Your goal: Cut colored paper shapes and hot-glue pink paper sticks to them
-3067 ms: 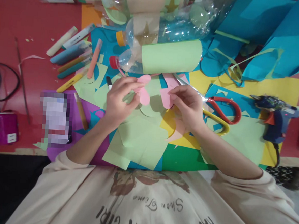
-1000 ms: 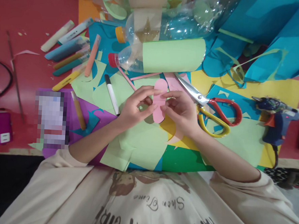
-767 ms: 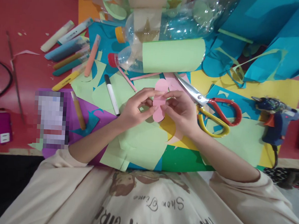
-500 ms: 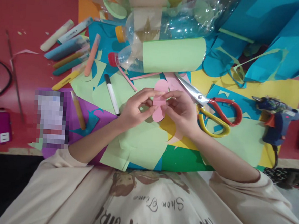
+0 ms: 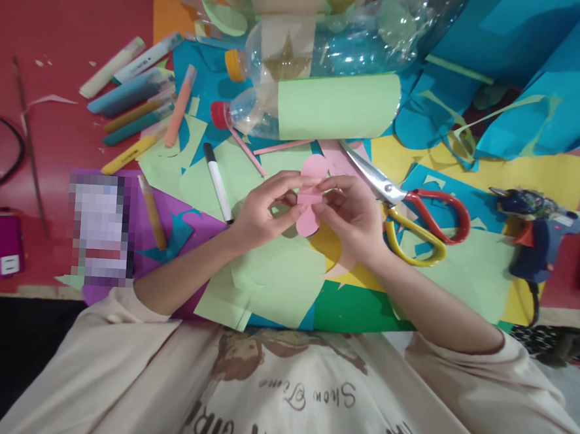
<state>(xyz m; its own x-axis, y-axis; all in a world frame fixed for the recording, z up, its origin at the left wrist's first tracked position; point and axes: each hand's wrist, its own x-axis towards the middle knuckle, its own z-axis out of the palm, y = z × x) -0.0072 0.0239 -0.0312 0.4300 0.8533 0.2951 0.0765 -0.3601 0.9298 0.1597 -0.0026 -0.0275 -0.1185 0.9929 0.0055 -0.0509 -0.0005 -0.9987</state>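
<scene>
Between my two hands is a small pink paper cutout (image 5: 309, 226) with rounded ends and a crease across its middle. My left hand (image 5: 270, 206) pinches its left edge between thumb and fingers. On the opposite edge, my right hand (image 5: 348, 211) grips it the same way, so both hands are closed on the paper. Open scissors (image 5: 394, 194) with one red and one yellow handle lie just right of my right hand. A white marker with a black cap (image 5: 217, 183) rests left of my left hand. Light green paper sheets (image 5: 271, 281) spread beneath my hands.
Clear plastic bottles lie beyond my hands, one wrapped in green paper (image 5: 338, 107). Several markers (image 5: 130, 96) are grouped at the left, above a blurred phone-like object (image 5: 100, 228). A blue glue gun (image 5: 537, 235) stands at the right. Blue paper (image 5: 531, 42) covers the far right.
</scene>
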